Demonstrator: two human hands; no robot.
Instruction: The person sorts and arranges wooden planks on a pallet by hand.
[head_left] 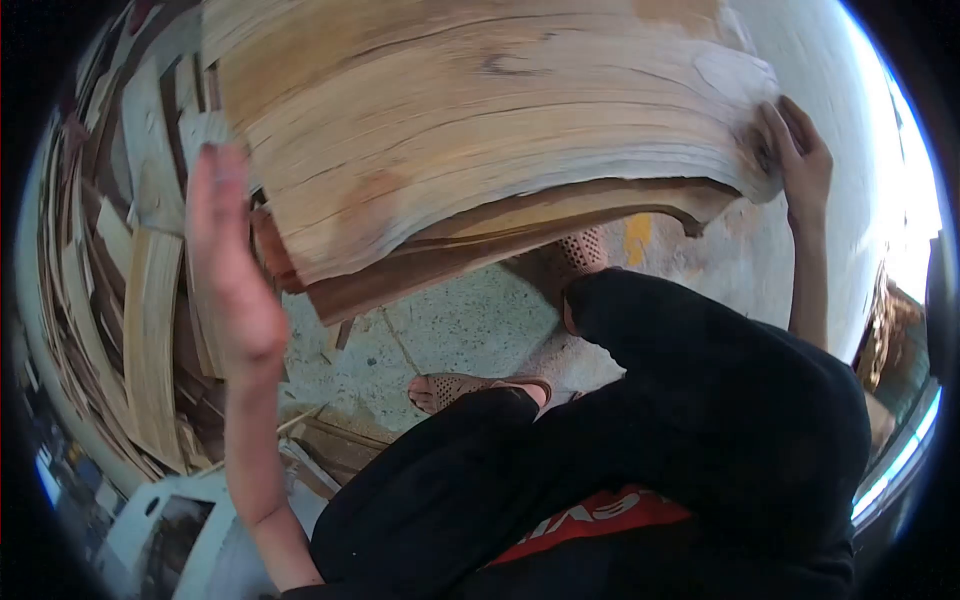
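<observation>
By the right hand [803, 160], the stacked wood sheets [490, 130] are pinched at their right edge, the fingers closed there. The left hand [235, 265] is held open and flat beside the left edge, though contact cannot be told. The sheets are held above the floor [440, 325], near the wood strips [152, 320].

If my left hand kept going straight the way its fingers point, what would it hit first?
Probably the loose wood strips, just beside the wood sheet's edge, though they may lie well below your left hand.
</observation>
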